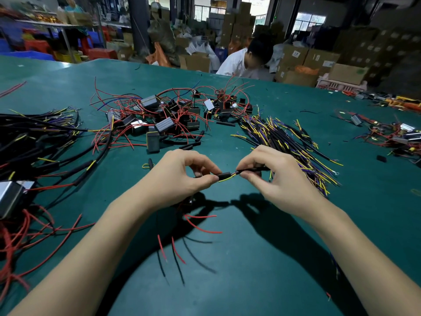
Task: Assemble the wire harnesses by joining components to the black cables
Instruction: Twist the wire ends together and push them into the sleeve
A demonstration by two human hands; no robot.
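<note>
Above the green table point(262, 258), my left hand point(180, 176) pinches a short black sleeve point(224, 176) between thumb and forefinger. Red and black wires point(200, 226) hang below that hand; what they join to is hidden by it. My right hand point(271, 176) pinches a black cable point(250, 170) by its end. The cable's yellow wire point(227, 178) runs along the sleeve's mouth. Whether the cable sits inside the sleeve I cannot tell.
A heap of small box components with red leads point(164, 117) lies at the middle back. Black cables with yellow and purple wires point(289, 140) are piled at the right. Joined harnesses point(34, 151) cover the left side. A person in white point(243, 62) sits beyond the table's far edge.
</note>
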